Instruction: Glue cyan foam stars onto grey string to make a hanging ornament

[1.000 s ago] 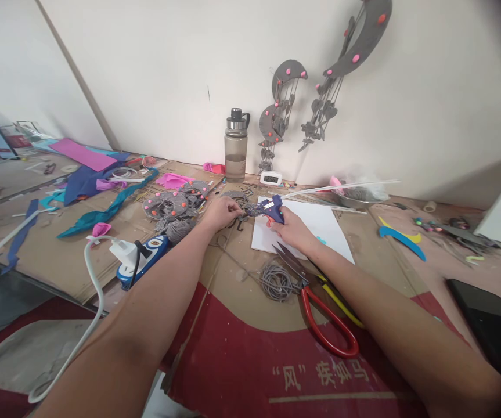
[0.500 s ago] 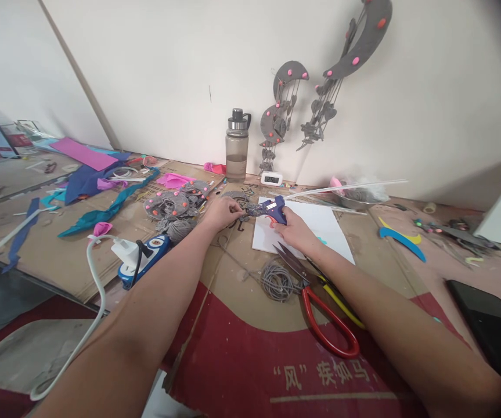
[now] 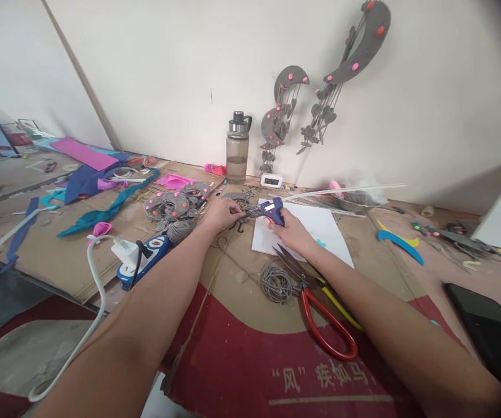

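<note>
My right hand (image 3: pixel 292 232) is closed round the handle of a dark blue hot glue gun (image 3: pixel 276 210), and a clear glue stick (image 3: pixel 346 190) sticks out behind it. The gun's grey-smeared nozzle points left, close to the fingertips of my left hand (image 3: pixel 224 213). Those fingers are pinched together; what they hold is too small and hidden to make out. Just beyond them a grey felt piece (image 3: pixel 235 198) lies on the cardboard (image 3: pixel 233 273). A white sheet (image 3: pixel 267 241) lies under the gun. Nearer to me is a coil of grey cord (image 3: pixel 276 283).
Red-handled scissors (image 3: pixel 326 325) and a yellow-handled tool (image 3: pixel 341 305) lie by my right forearm. A power strip (image 3: pixel 143 264) sits left, near grey felt crescents (image 3: pixel 167 206). A water bottle (image 3: pixel 237 151) stands by the wall; a black phone (image 3: pixel 485 325) lies right.
Both hands keep almost the same place, with the glue gun's nozzle still at the left fingertips. The view has shifted very slightly.
</note>
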A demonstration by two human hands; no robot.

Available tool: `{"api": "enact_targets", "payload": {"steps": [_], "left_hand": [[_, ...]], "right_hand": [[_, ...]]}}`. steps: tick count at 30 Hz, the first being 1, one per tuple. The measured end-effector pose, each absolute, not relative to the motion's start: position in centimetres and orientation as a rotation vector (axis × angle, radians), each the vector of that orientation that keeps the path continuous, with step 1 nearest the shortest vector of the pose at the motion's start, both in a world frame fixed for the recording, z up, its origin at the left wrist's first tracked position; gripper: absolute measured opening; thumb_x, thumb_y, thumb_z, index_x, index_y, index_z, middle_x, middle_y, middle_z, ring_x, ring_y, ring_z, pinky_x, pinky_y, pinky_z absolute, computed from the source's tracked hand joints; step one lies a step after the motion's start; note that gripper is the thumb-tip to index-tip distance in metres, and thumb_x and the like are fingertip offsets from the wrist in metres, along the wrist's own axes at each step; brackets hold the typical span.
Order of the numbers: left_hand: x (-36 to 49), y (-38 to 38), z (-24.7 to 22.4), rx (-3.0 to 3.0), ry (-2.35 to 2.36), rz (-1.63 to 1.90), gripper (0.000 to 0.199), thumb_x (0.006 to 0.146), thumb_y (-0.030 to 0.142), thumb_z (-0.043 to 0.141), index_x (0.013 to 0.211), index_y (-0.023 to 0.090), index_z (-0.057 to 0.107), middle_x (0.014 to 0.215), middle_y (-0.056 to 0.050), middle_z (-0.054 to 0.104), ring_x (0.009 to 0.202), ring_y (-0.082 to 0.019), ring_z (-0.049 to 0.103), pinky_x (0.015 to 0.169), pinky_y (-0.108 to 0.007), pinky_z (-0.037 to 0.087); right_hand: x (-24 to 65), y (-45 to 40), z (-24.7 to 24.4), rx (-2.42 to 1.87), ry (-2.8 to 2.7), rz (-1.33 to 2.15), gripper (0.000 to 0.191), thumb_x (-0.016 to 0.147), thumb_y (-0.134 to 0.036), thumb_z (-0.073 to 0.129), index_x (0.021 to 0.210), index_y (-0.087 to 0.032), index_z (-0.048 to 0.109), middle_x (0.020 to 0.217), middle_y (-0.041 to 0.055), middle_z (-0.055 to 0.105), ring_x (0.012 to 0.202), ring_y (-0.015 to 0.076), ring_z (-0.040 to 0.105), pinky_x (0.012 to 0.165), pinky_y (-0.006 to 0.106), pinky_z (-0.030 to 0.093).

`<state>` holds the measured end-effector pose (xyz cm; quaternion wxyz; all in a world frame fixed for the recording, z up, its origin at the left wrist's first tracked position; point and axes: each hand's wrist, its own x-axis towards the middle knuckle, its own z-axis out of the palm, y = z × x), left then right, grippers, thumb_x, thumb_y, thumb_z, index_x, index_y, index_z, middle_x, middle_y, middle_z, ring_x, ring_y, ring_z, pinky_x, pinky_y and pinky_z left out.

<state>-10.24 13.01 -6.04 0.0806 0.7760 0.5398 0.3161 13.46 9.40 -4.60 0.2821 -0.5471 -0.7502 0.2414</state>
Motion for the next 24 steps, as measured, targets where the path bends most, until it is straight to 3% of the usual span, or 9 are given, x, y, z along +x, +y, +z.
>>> {"api": "enact_targets", "payload": {"steps": [5,14,24], "left_hand": [[-10.23,12.95,-5.99,2.293,1.611,0.962,0.021,0.073,0.039,0.067,0.074,0.020,0.076,0.082,-0.005,0.072,0.078,-0.019,0.061,0.067,-0.027,0.044],[-10.45,13.30,-6.43,2.371,1.590,0.965,0.019,0.076,0.036,0.064,0.074,0.020,0.075,0.081,-0.004,0.071,0.077,-0.017,0.061,0.068,-0.027,0.044],[-10.52,13.35,-6.59,2.379,1.580,0.990,0.019,0.076,0.035,0.063,0.073,0.021,0.075,0.080,-0.004,0.071,0.077,-0.017,0.061,0.070,-0.027,0.044]], "right_hand": [[13.41,9.03,-4.00,-1.486,-2.050,0.618,0.025,0.078,-0.030,0.053,0.100,-0.019,0.050,0.090,0.0055,0.061,0.072,0.0178,0.053,0.067,0.028,0.040],[13.81,9.06,-4.38,-1.460,-1.992,0.663,0.025,0.078,-0.030,0.054,0.101,-0.021,0.050,0.077,0.0028,0.060,0.070,0.0184,0.054,0.066,0.029,0.041],[13.23,8.78,-3.86,-1.514,-2.056,0.565,0.026,0.079,-0.030,0.052,0.102,-0.019,0.049,0.090,0.0066,0.061,0.077,0.0195,0.055,0.070,0.029,0.040]]}}
